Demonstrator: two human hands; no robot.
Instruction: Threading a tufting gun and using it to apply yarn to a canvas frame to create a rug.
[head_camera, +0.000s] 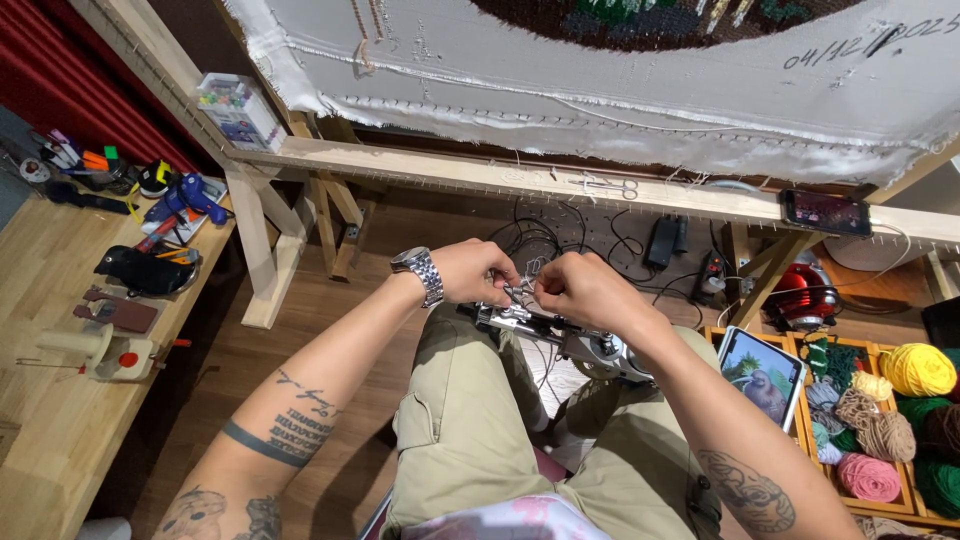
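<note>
From the head view I see both hands meeting over my lap, just above a metal tool that rests across my thighs. My left hand, with a steel watch on its wrist, is curled with thumb and fingertips pinched on something thin at the tool's top; it looks like yarn or thread, but it is too small for me to tell. My right hand is closed the same way, its fingertips pressed against those of the left, so the two hands touch at the pinch. The tool lies tilted, its grey body running from beneath the hands toward my right knee. Above the hands hangs a wooden frame with white cloth stretched on it, and a phone sits on the frame's rail at the right. A tangle of black cables lies on the floor beyond my knees. To the right, a tablet leans at the edge of a crate of yarn balls, a yellow one at the top. On the surface at the left lie a blue glue gun and other small tools.
</note>
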